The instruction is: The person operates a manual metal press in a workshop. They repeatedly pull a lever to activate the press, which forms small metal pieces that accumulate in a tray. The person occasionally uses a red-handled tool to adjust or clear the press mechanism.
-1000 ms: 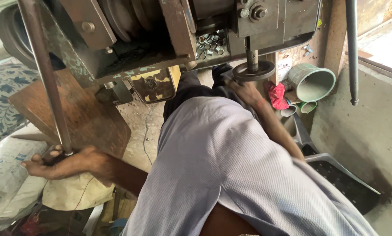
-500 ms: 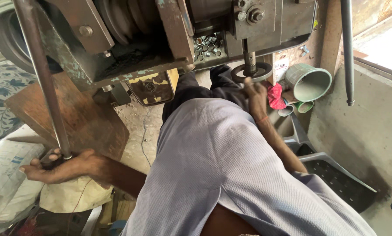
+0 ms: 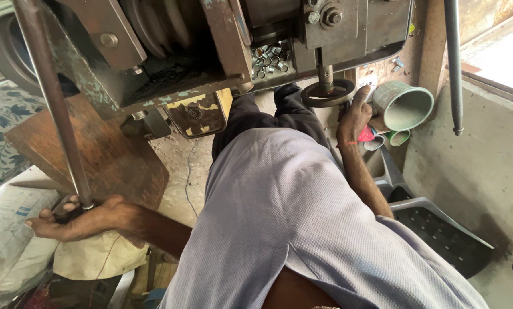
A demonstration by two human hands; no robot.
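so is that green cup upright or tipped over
Tipped on its side: the green cup shows its round mouth to the camera, and its inside looks empty. The right hand is just beside it.

The left hand (image 3: 76,220) hides the lever's (image 3: 53,103) lower end; its top is cropped.

Lever rod (image 3: 53,103): bare steel, dull grey, smooth w/ light rust. Press frame (image 3: 170,57): heavy cast metal, chipped green paint, greasy black grime. Handwheel (image 3: 327,94): dark metal, matt. Small nuts (image 3: 269,59): shiny metal. Board (image 3: 105,154): worn wood, rough, brown. Cup (image 3: 404,106): pale green plastic, matt. Shirt (image 3: 302,229): woven cloth, fine texture. Sack (image 3: 7,234): woven plastic. Floor (image 3: 185,171): cracked concrete.
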